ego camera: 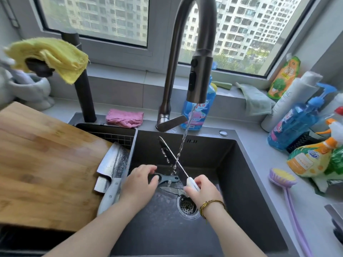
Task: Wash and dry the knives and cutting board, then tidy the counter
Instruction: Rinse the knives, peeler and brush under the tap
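Knife [168, 157] in right hand [201, 190]
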